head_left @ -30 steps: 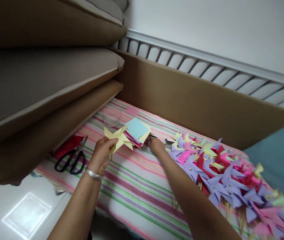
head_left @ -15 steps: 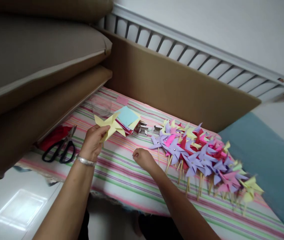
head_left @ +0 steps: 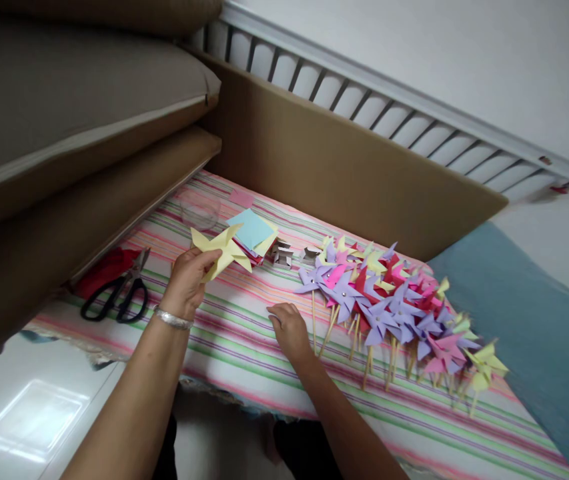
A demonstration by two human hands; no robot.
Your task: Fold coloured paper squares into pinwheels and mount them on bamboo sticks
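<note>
At the far left of the striped cloth (head_left: 244, 347), black-handled scissors (head_left: 117, 293) lie on a red scrap (head_left: 101, 272), close under the brown cushions (head_left: 64, 167). Just to their right, the left hand (head_left: 187, 280), with a silver bracelet (head_left: 171, 319) at the wrist, is raised above the cloth, its fingers pinching a yellow paper pinwheel head (head_left: 221, 248) by its lower edge. Behind that pinwheel sits a stack of coloured paper squares (head_left: 254, 232) with a light blue sheet on top, and beside the stack lie a few small silvery pieces (head_left: 284, 255), too small to make out. Further right, the right hand (head_left: 289, 328) rests on the cloth with its fingers curled loosely inward; whether it holds anything cannot be told. Just beside it begins a long heap of finished pinwheels on sticks (head_left: 389, 300), purple, pink, red and yellow, running toward the right along the cloth. Beyond the heap lies a blue mat (head_left: 529, 320).
</note>
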